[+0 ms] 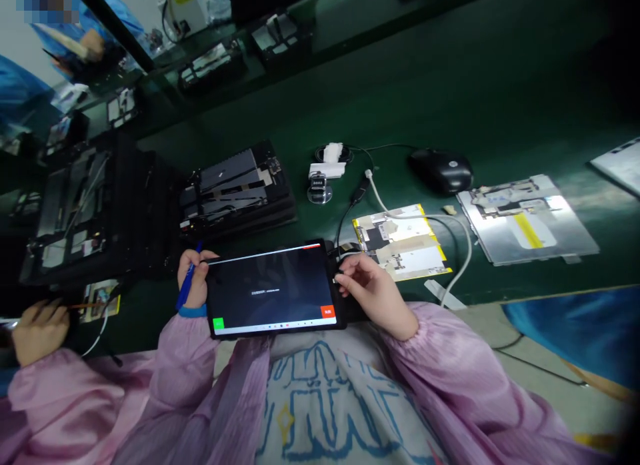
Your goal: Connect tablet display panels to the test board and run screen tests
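A tablet (273,288) with a lit dark screen, a green square and a red square in its lower corners, is held up at the table's near edge. My left hand (193,282) is closed round its left side, and a blue pen (185,290) is tucked in the same fingers. At the tablet's right edge, my right hand (377,295) is closed in a pinch; whatever sits between thumb and forefinger is too small to make out. A black cable (341,218) runs down to this edge close to the fingertips.
Stacked black tablet parts (237,188) stand behind on the left. Circuit boards on a white-yellow panel (405,242), a mouse (441,170), a metal panel (530,222) and a white cable (467,242) lie rightward. A co-worker's hand (43,328) is at far left.
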`<state>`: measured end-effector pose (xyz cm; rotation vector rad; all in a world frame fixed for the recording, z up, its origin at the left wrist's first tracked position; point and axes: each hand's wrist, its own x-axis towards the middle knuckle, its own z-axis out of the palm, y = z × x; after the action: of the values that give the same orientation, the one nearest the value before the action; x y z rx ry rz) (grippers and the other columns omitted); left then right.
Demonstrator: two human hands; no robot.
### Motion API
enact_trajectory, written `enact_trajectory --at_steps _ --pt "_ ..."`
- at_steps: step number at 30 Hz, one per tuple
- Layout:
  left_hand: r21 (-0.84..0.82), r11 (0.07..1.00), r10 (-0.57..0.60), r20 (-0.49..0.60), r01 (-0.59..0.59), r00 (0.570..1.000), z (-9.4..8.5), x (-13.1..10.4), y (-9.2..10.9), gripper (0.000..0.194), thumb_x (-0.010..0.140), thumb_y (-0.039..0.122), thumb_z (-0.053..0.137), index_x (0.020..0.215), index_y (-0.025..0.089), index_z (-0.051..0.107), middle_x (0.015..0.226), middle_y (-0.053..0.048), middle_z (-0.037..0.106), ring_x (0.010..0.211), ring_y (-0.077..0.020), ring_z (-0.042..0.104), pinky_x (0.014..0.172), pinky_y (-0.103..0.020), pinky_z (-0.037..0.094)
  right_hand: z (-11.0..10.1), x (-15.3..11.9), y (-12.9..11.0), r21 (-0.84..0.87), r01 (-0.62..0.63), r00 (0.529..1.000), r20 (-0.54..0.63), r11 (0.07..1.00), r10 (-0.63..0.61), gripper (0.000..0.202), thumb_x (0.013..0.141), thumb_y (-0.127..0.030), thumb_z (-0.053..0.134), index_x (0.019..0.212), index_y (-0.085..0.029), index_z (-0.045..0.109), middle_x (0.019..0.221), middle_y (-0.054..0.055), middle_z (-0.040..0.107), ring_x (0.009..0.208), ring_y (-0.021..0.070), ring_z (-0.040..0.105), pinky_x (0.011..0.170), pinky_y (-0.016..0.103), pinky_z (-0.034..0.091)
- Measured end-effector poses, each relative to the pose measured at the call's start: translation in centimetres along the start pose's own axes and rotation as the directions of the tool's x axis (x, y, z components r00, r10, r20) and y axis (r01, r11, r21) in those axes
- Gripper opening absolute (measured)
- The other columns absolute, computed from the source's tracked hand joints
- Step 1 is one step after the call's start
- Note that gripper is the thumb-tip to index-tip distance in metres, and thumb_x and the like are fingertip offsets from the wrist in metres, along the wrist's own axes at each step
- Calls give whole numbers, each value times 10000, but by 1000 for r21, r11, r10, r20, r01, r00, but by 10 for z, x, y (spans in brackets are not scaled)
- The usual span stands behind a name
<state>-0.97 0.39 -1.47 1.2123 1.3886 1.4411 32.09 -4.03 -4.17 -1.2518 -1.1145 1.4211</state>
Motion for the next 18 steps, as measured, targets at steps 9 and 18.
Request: enact_trajectory --at_steps 9,18 --pt "-25 999 -43 22 43 999 -9 -7 -10 507 670 530 759 738 209 372 749 -3 652 641 -146 590 615 -265 427 -21 -10 -3 -548 585 807 317 598 -499 153 922 -251 544 996 -200 668 764 45 656 675 154 636 618 285 543" --pt "-47 999 -17 69 20 997 -11 -12 -8 448 729 483 733 750 204 382 765 -9 656 626 -130 578 621 -262 409 -26 0 -11 -635 692 708 501 345 -498 144 917 -250 531 922 -171 651 690 24 660 592 136 622 566 253 483"
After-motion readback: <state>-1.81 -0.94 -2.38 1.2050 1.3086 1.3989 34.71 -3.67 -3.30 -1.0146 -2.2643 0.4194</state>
